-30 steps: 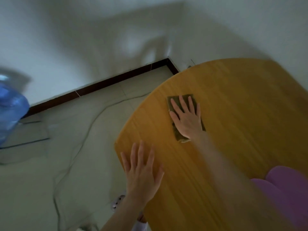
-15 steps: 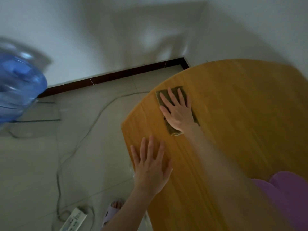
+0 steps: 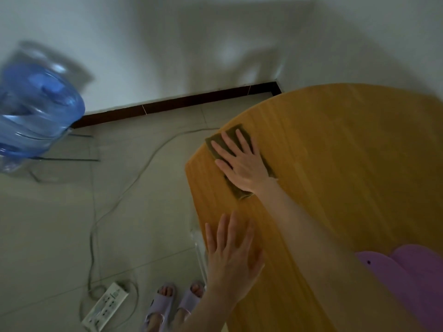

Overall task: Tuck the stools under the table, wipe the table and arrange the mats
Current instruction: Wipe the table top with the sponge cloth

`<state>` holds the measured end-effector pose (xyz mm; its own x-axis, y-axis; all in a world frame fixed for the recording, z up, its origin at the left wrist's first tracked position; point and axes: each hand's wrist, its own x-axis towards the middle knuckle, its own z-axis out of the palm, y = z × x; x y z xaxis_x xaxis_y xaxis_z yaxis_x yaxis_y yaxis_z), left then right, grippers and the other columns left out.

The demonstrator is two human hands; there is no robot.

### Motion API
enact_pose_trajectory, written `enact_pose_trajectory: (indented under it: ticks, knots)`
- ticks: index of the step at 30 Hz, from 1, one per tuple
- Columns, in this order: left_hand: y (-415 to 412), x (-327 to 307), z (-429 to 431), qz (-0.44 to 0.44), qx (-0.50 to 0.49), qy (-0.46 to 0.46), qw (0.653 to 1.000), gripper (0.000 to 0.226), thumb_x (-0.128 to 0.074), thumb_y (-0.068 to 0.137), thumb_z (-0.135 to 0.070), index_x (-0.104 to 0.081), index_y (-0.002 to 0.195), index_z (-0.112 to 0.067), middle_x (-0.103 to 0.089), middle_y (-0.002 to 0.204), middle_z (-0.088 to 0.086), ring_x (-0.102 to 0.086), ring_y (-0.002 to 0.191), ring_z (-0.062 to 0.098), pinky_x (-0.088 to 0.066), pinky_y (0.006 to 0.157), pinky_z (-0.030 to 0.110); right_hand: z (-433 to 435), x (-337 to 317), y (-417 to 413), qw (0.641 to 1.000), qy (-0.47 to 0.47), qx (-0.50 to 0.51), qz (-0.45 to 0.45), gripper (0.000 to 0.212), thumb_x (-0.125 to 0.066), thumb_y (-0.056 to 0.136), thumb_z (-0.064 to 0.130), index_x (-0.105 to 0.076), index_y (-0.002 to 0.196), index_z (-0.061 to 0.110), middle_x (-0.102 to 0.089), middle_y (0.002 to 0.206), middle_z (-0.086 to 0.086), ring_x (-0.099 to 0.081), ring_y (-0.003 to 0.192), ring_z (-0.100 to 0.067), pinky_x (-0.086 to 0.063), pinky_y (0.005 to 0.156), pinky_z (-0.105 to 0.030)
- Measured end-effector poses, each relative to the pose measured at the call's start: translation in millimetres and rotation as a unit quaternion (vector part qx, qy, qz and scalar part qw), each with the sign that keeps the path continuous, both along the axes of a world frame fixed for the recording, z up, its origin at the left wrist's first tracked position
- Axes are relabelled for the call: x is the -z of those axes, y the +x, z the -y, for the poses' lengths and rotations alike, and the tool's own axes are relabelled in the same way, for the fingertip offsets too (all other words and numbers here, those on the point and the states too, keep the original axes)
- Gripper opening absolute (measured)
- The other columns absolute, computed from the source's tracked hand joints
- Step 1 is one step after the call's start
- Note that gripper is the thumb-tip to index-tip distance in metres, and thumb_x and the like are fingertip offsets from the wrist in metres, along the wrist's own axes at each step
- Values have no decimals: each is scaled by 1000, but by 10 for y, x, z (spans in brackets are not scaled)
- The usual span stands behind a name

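Observation:
A round wooden table [image 3: 347,144] fills the right half of the view. My right hand [image 3: 242,164] lies flat with straight fingers on an olive-green cloth [image 3: 215,142], pressing it onto the tabletop close to the table's left edge. My left hand [image 3: 233,259] rests flat on the wood nearer to me, fingers spread, at the same edge. Purple mats [image 3: 407,271] lie overlapping on the table at the lower right, partly cut off by the frame. No stool can be made out.
A blue water bottle [image 3: 36,109] on a wire stand is at the left. A grey cable [image 3: 134,178] crosses the tiled floor to a white power strip [image 3: 105,305]. My feet in lilac slippers [image 3: 175,305] stand beside the table. White walls meet behind it.
My right hand has slid the cloth left to the table's edge. The camera has tilted down, bringing the power strip and my slippers into view. My left hand has stayed in place.

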<state>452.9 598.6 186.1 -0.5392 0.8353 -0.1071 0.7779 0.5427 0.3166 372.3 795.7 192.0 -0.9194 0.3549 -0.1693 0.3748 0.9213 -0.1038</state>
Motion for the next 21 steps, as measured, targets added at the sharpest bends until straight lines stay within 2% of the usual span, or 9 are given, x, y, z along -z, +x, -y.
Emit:
enact_pose_trajectory:
  ticks: [3, 6, 8, 10, 14, 17, 21]
  knots:
    - [3, 35, 7, -5, -1, 11, 1000, 60, -40, 86, -61, -47, 136, -28, -35, 145, 10, -28, 135, 35, -11, 108, 58, 96, 48, 318, 999, 10, -43, -4, 60, -5, 92, 56, -14, 150, 39, -8, 160, 6, -1, 147, -26, 2, 116, -50]
    - [34, 31, 14, -2, 1, 20, 1000, 60, -39, 86, -61, -51, 133, -26, -36, 144, 11, -29, 135, 35, -12, 109, 58, -46, 70, 886, 998, 6, 53, -17, 63, -1, 92, 61, -16, 149, 38, -11, 159, 5, -5, 147, -26, -2, 117, -50]
    - [34, 31, 23, -4, 8, 7, 1000, 61, -36, 88, -62, -50, 135, -25, -38, 145, 13, -27, 137, 36, -9, 110, 58, -123, 84, 1219, 991, 6, 131, -11, 68, 6, 88, 65, -11, 149, 39, -8, 160, 6, -1, 147, -24, 2, 117, -47]
    - [20, 31, 27, -6, 10, -2, 1000, 63, -34, 89, -62, -49, 136, -25, -38, 145, 14, -24, 137, 36, -6, 111, 56, -76, 83, 1410, 984, 7, 180, -10, 69, 6, 88, 64, -11, 149, 38, -7, 160, 5, 1, 147, -24, 5, 116, -46]
    - [17, 53, 31, -12, 10, 2, 1000, 64, -32, 88, -63, -49, 136, -25, -37, 145, 15, -24, 137, 36, -5, 111, 55, 245, 87, 1613, 978, 5, 209, -20, 67, 6, 91, 61, -15, 149, 37, -9, 159, 5, -3, 147, -26, 0, 116, -48]
    - [9, 77, 26, -17, 8, 1, 1000, 64, -32, 87, -64, -48, 136, -25, -36, 146, 15, -22, 138, 35, -7, 110, 55, 439, 96, 1742, 975, -5, 219, -19, 64, 7, 92, 60, -11, 148, 36, -9, 159, 5, -3, 147, -27, -2, 117, -50]
    - [-22, 53, 48, -1, 15, -7, 1000, 66, -28, 87, -64, -44, 139, -26, -31, 149, 15, -15, 140, 33, 1, 113, 55, 654, 87, 1849, 969, -7, 248, -14, 61, 8, 92, 60, -4, 147, 37, -4, 159, 6, -1, 147, -26, 1, 117, -49]
